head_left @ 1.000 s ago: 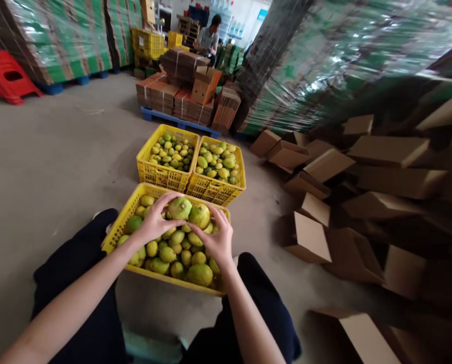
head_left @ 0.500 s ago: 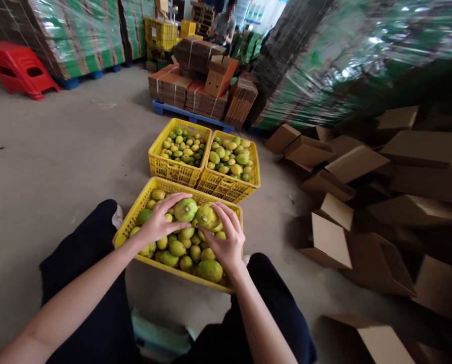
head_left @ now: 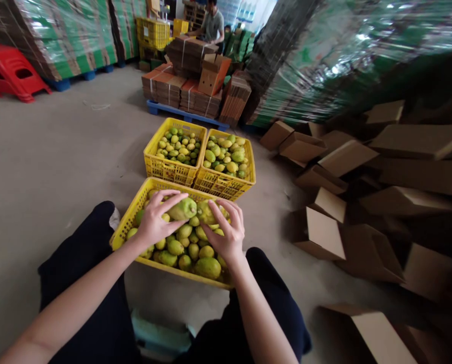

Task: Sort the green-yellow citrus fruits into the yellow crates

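My left hand [head_left: 158,217] is closed round a green lemon [head_left: 183,209], thumb below and fingers above. In my right hand [head_left: 226,230] is a yellow-green lemon [head_left: 205,212], partly covered by my fingers. The two lemons are held side by side, with their ends turned towards each other, above a yellow crate [head_left: 129,218]. Many green and yellow lemons [head_left: 208,268] fill this crate, which stands on the floor between my knees. My hands hide part of its far side.
Beyond it stand two more yellow crates [head_left: 173,174] [head_left: 226,189] of lemons. Flattened cartons [head_left: 165,88] lie on a blue pallet [head_left: 188,116]; a person [head_left: 213,25] is behind them. Open cardboard boxes [head_left: 370,253] are heaped at right. A red stool [head_left: 11,71] stands at left.
Both lemons have been turned in my fingers, from ends facing me to lying more sideways. The view has shifted slightly, and the person behind the cartons has changed posture.
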Demonstrator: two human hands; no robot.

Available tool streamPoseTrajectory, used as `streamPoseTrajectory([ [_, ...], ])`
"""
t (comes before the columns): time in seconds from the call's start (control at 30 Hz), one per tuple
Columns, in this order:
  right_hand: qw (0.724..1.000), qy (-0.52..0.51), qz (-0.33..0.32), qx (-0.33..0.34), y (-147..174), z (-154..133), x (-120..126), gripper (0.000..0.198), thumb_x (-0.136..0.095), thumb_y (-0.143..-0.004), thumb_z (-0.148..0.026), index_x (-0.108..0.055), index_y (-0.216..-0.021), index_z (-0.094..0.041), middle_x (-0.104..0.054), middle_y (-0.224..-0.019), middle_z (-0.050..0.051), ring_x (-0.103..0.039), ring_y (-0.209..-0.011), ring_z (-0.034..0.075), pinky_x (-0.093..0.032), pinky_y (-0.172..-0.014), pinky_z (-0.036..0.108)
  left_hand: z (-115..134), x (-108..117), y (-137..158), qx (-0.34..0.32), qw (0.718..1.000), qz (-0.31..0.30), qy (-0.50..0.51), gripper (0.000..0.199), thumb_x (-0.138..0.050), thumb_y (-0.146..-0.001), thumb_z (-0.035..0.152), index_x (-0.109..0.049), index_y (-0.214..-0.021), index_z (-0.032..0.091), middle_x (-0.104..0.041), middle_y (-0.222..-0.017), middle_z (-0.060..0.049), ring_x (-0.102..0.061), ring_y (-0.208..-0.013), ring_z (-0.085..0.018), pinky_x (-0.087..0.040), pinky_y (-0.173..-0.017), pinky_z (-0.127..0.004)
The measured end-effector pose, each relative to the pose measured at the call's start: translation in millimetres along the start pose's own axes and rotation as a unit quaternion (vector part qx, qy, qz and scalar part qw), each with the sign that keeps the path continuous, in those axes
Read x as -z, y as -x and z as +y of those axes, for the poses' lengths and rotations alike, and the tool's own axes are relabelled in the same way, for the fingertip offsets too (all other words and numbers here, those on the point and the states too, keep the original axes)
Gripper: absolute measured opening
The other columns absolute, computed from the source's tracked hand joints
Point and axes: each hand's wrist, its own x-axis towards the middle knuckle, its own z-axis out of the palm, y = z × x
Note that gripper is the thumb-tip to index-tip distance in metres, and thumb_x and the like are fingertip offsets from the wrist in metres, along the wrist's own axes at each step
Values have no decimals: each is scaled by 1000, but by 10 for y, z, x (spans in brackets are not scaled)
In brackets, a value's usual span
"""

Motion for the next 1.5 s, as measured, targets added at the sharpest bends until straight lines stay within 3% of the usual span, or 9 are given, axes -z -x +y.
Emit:
streamPoseTrajectory([
  [0.13,965,-193,31,-177,-60,-156,-73,52,-82,-73,-38,-66,-121,-28,-70,-120,9,-67,-111,30,-57,-98,49,26,-73,-66,204,915,-90,335,69,-87,-68,50,-66,-125,19,-72,-112,-11,-68,-108,-31,-55,-98,-48],
  [0.33,754,-506,56,-414,-183,-128,-240,37,-75,-70,-43,-56,-97,-26,-73,-92,1,-72,-88,24,-60,-84,42,-8,-177,-212,276,816,-79,501,62,-89,-64,53,-67,-110,17,-72,-119,-15,-66,-118,-34,-58,-99,-46],
  [0.47,672,-553,58,-489,-245,-83,-324,34,-68,-74,-50,-63,-95,-24,-76,-98,6,-72,-96,28,-60,-82,42,-47,-257,-252,317,789,-85,520,50,-80,-77,41,-64,-117,18,-70,-125,-14,-65,-121,-34,-61,-94,-48],
  [0.7,636,-531,70,-556,-176,19,-517,44,-65,-77,-66,-67,-93,-26,-77,-87,4,-72,-83,26,-60,-68,39,-17,-381,-204,361,793,-29,490,51,-71,-85,42,-57,-133,31,-65,-135,-8,-70,-110,-26,-64,-82,-41],
  [0.87,601,-529,54,-596,-126,54,-596,44,-57,-81,-69,-65,-77,-25,-68,-63,2,-65,-61,24,-54,-55,37,55,-393,-135,380,857,-27,347,52,-87,-68,32,-65,-114,22,-75,-98,-4,-69,-62,-15,-54,-51,-23],
  [1.0,558,-546,47,-624,-181,31,-548,37,-55,-85,-58,-65,-74,-24,-70,-65,3,-63,-59,22,-54,-53,36,41,-363,-163,381,846,-44,371,44,-69,-79,55,-67,-94,14,-69,-65,-3,-56,-40,-12,-39,-38,-21],
  [1.13,559,-539,95,-623,-219,-8,-442,32,-63,-81,-55,-65,-76,-24,-69,-66,3,-63,-60,22,-55,-53,35,7,-357,-191,366,833,-56,412,53,-59,-76,66,-65,-79,13,-63,-53,-4,-48,-33,-10,-26,-32,-21],
  [1.37,593,-607,-64,-525,-231,-57,-349,50,-61,-79,-69,-68,-90,-20,-66,-68,4,-62,-60,22,-55,-60,38,-15,-390,-104,297,857,-53,419,57,-63,-73,57,-71,-110,14,-77,-85,-11,-75,-79,-28,-57,-60,-32],
  [1.5,600,-582,-29,-548,-196,-3,-399,49,-64,-77,-69,-68,-89,-21,-71,-76,6,-68,-67,25,-55,-58,39,-96,-432,-95,273,885,63,373,42,-55,-79,53,-71,-95,18,-77,-90,-8,-73,-102,-30,-61,-77,-35],
])
